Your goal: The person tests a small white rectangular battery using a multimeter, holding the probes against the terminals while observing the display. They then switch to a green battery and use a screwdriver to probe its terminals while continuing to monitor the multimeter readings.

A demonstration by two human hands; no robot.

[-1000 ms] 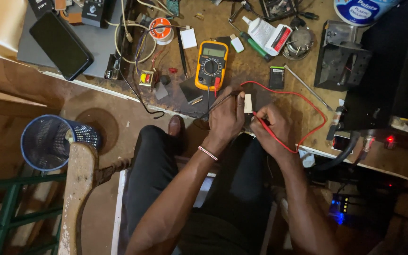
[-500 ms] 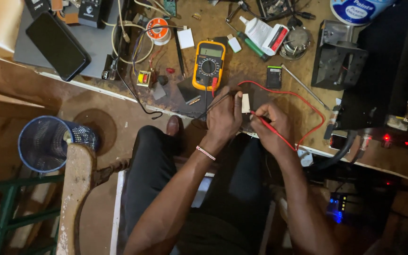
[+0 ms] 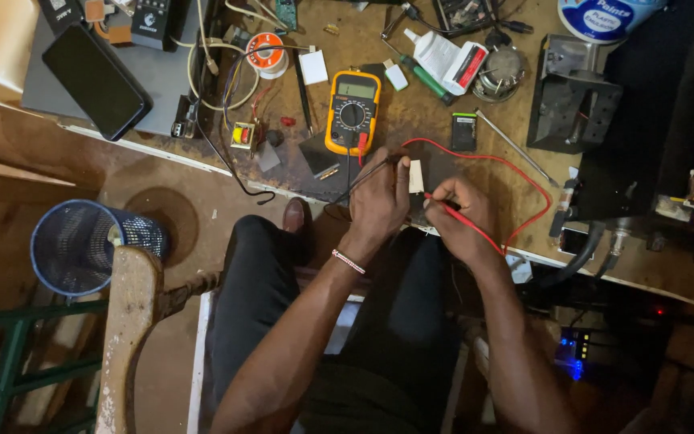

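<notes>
I judge my right hand (image 3: 463,217), pinching the red probe (image 3: 463,219), could slip off the white part (image 3: 416,176) that my left hand (image 3: 381,197) grips mid-frame.

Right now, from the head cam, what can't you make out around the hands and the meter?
- Small white part between the hands: mostly covered by the left hand and right hand.
- Red probe tip: hidden in the right hand's fingers.
- Black probe: its contact point is behind the left hand.
- Meter screen: too small to tell.
- White tub: cut by the top edge.
</notes>
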